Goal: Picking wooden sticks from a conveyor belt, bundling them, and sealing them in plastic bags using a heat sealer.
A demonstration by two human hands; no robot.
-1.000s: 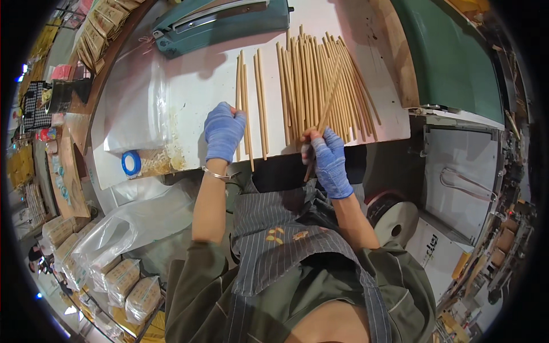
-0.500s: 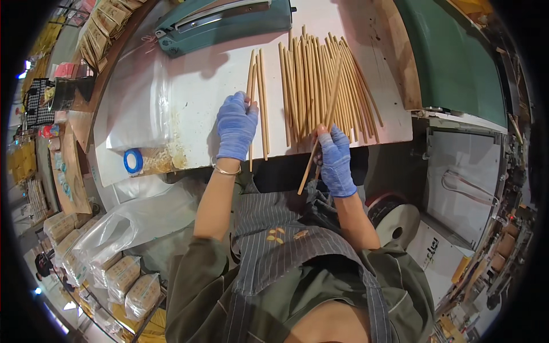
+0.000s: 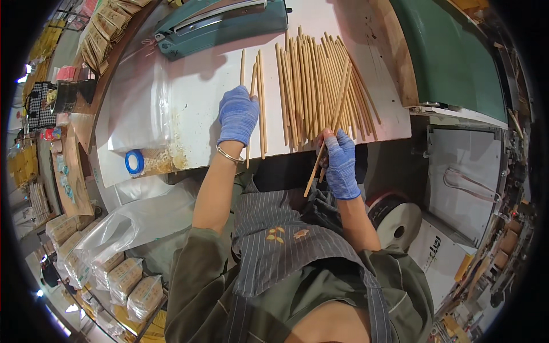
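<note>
My left hand [image 3: 238, 116], in a blue knit glove with bare fingertips, is closed at the left of the board on a thin wooden stick [image 3: 242, 66]. Its curled fingers are partly hidden. Right beside it, other long sticks [image 3: 263, 108] lie almost parallel. My right hand [image 3: 342, 163], gloved the same way, pinches a slanting wooden stick [image 3: 313, 176] between thumb and fingers at the board's front edge. A second stick end shows just below that hand. Above and behind it, a fanned pile of wooden sticks [image 3: 309, 80] covers the right part of the board.
A green heat sealer-like machine [image 3: 229, 28] stands at the back. Clear plastic bags [image 3: 140, 108] and a blue tape roll [image 3: 134, 162] lie at the left of the white board [image 3: 197, 103]. Packed bags [image 3: 126, 277] sit low at left; a green panel [image 3: 452, 57] rises at right.
My left hand has turned palm-down and closed, and a stick beside it has shifted left. My right hand has moved slightly right and down with its stick.
</note>
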